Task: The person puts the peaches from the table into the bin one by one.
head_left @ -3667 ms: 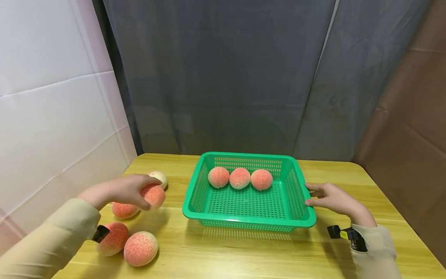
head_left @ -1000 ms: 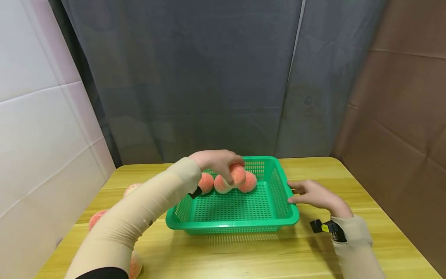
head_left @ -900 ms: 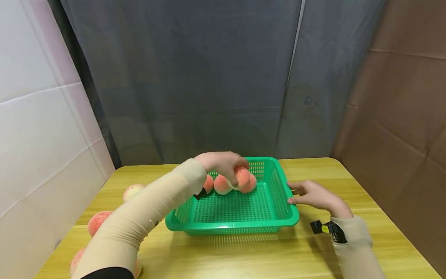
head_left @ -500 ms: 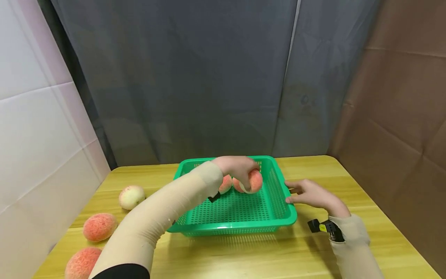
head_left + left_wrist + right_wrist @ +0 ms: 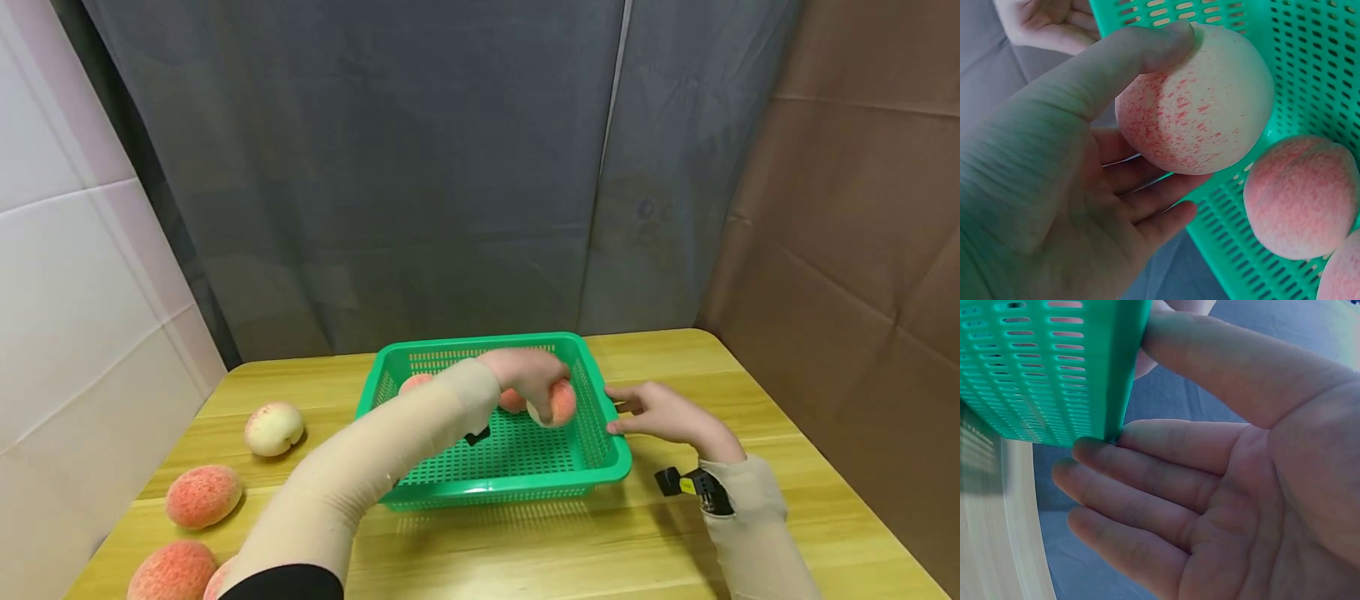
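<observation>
My left hand point(image 5: 527, 377) grips a peach point(image 5: 562, 404) inside the right part of the green plastic basket point(image 5: 510, 486). In the left wrist view the thumb lies across the top of this pale, red-speckled peach point(image 5: 1210, 112), with fingers curled beneath. Beside it in the basket sits another peach point(image 5: 513, 402), and a further peach point(image 5: 415, 382) shows past the sleeve; the left arm hides the rest of the row. My right hand point(image 5: 663, 412) touches the basket's right rim with thumb and fingertips. In the right wrist view its fingers point(image 5: 1141, 500) are fairly straight against the basket wall point(image 5: 1066, 369).
On the wooden table's left side lie a pale peach point(image 5: 273, 428), a red peach point(image 5: 203, 497) and a larger-looking peach point(image 5: 172, 571). One more peach point(image 5: 219, 578) is partly behind the left sleeve. Dark cloth point(image 5: 420, 183) hangs behind the table.
My left hand has carried the peach from the table's left side into the basket, moving right and lower past the row. My right hand stays at the rim. The head view has shifted slightly.
</observation>
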